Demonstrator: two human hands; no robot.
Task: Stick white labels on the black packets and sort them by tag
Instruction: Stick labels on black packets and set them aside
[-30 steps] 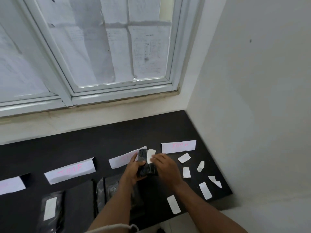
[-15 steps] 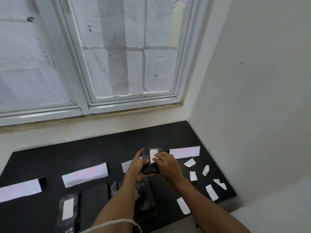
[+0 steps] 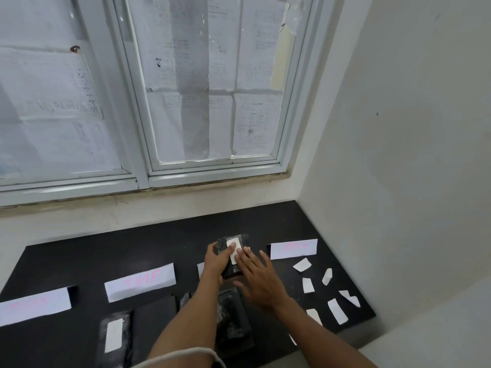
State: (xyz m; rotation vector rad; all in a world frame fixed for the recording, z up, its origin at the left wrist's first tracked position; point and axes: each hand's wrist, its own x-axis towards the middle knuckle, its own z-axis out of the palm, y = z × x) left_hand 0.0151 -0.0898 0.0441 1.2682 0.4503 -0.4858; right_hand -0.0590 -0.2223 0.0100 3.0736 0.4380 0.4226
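Observation:
My left hand [image 3: 214,264] grips a black packet [image 3: 231,272] over the black table [image 3: 164,243]. A white label [image 3: 235,248] lies on the packet's face, under my left thumb and the flat fingers of my right hand [image 3: 259,278]. White tag strips with pink writing lie in a row: one at far left [image 3: 34,306], one left of centre [image 3: 140,282], one at right [image 3: 293,248], and one [image 3: 200,269] mostly hidden behind my left hand. A labelled packet [image 3: 114,338] lies at the near left. More black packets [image 3: 233,322] sit stacked under my forearms.
Several loose white labels [image 3: 308,285] are scattered over the table's right side, near its front edge [image 3: 345,329]. A white wall [image 3: 398,155] closes the right side. A paper-covered window [image 3: 207,88] stands behind the table.
The packet has moved a little away from me and now faces up. My right hand has flattened its fingers onto the label. The camera has tilted upward and shifted.

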